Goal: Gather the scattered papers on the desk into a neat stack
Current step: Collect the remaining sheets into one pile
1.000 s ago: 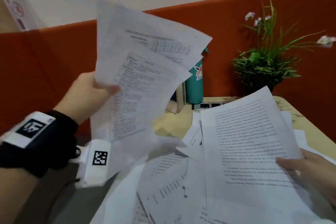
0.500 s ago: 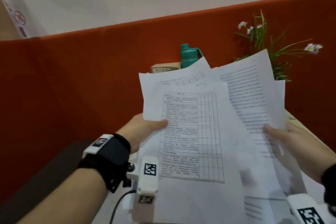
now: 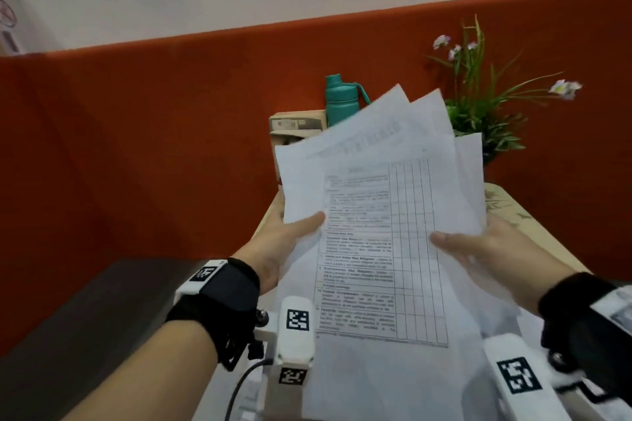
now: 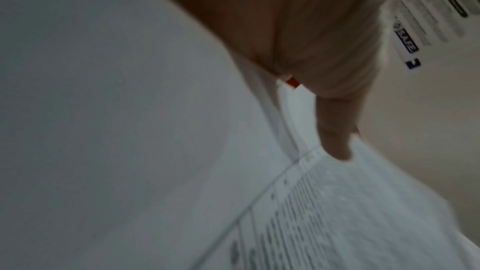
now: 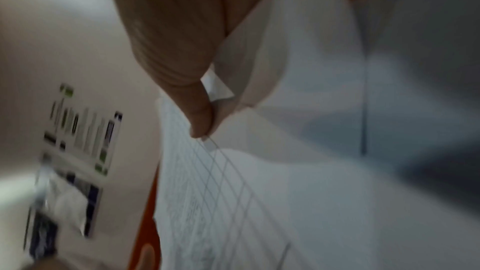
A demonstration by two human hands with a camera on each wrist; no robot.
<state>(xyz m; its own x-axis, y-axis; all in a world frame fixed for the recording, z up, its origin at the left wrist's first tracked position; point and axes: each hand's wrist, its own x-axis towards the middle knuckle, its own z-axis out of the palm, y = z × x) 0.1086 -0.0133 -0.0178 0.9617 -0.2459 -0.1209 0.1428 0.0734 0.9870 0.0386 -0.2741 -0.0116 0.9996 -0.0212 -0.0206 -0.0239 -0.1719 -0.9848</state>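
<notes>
A fanned bundle of white printed papers (image 3: 372, 215) is held up in the air above the desk, its top sheet a ruled table of text. My left hand (image 3: 284, 239) grips the bundle's left edge, thumb lying across the front. My right hand (image 3: 478, 249) grips the right edge, thumb on the front too. In the left wrist view the thumb (image 4: 335, 130) presses the papers (image 4: 155, 151). The right wrist view has the thumb (image 5: 200, 114) pinching the gridded sheet (image 5: 233, 192). The sheets' top edges are uneven. More paper spreads below the bundle (image 3: 393, 386).
A teal bottle (image 3: 342, 99) and a beige box (image 3: 295, 126) stand behind the papers against an orange partition (image 3: 154, 147). A potted plant with small flowers (image 3: 485, 106) stands at the back right. The desk's pale top (image 3: 506, 205) shows at the right.
My right hand lifted its sheet off the desk and brought it to the sheets in my left hand. Both hands now hold one bundle, drawn closer together in front of me.
</notes>
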